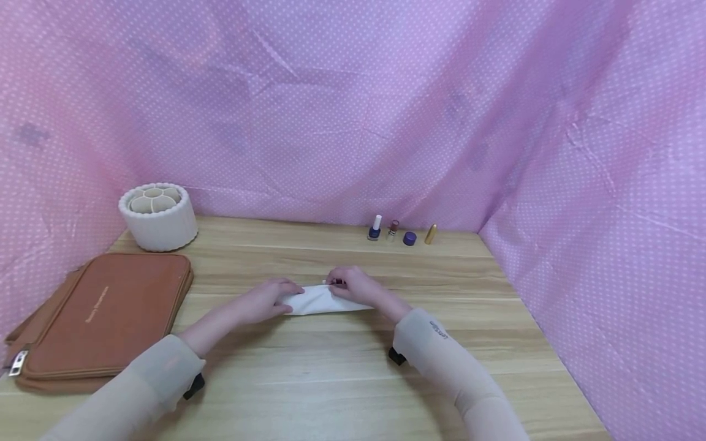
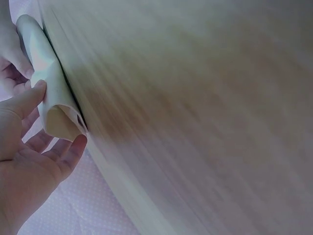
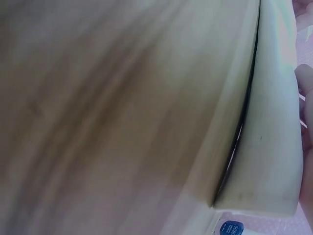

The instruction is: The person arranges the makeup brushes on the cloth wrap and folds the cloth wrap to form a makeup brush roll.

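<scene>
A soft white pouch [image 1: 309, 301] lies across the middle of the table, a narrow band in the head view. My left hand [image 1: 270, 300] grips its left end, thumb on one side and fingers on the other. In the left wrist view that end of the pouch [image 2: 55, 93] curves into a rounded fold. At the pouch's far edge, the curled fingers of my right hand [image 1: 355, 286] pinch a small dark red thing with a white tip [image 1: 338, 282], mostly hidden by them. A dark line runs along the pouch [image 3: 269, 127] where it meets the table.
Along the back stand a dark blue nail polish bottle [image 1: 374, 230], a lipstick [image 1: 393, 230], a purple round jar [image 1: 409, 238] and a gold tube [image 1: 431, 234]. At left are a brown zipped case [image 1: 127, 306] and a white scalloped organizer [image 1: 160, 226]. Pink dotted cloth [image 1: 331, 122] hangs behind.
</scene>
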Tool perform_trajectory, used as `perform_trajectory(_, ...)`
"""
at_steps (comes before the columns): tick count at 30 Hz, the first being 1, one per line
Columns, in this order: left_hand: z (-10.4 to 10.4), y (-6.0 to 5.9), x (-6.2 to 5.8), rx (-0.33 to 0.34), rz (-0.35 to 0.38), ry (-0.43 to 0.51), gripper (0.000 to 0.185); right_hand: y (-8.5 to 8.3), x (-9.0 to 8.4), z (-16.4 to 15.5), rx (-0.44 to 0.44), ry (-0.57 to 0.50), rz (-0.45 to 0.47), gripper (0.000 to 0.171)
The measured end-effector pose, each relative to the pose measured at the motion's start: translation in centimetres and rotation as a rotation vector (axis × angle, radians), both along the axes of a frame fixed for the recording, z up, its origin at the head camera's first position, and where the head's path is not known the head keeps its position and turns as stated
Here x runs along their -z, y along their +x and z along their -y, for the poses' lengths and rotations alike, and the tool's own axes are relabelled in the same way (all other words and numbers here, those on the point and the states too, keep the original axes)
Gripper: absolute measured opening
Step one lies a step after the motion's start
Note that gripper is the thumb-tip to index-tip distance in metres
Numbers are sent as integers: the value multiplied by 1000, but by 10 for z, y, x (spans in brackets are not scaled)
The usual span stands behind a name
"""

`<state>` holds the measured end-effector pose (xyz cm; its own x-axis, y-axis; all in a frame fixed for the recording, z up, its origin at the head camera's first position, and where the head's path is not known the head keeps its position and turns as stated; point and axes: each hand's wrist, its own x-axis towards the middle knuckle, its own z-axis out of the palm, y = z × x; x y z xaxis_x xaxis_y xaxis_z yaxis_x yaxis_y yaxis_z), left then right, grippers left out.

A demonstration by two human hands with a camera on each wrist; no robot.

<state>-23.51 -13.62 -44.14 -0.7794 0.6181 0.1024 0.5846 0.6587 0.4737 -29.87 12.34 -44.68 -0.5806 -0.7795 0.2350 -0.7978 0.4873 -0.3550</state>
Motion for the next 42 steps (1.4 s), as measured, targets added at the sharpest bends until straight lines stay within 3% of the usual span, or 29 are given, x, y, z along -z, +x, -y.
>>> perform_trajectory(10, 1, -1, -2, 4, -9, -7, 40, 0, -3, 1, 43, 3, 61, 27)
perform_trajectory(17, 2, 1, -1, 2, -7, -11, 40, 0, 0, 1, 15, -13, -8, 18)
perform_trajectory(38, 4, -2, -1, -1, 29, -4, 40, -7, 6, 3, -37, -3, -23, 20)
perform_trajectory(42, 8, -2, 0, 10, 9, 12, 39, -4, 2, 2, -14, -18, 32, 23)
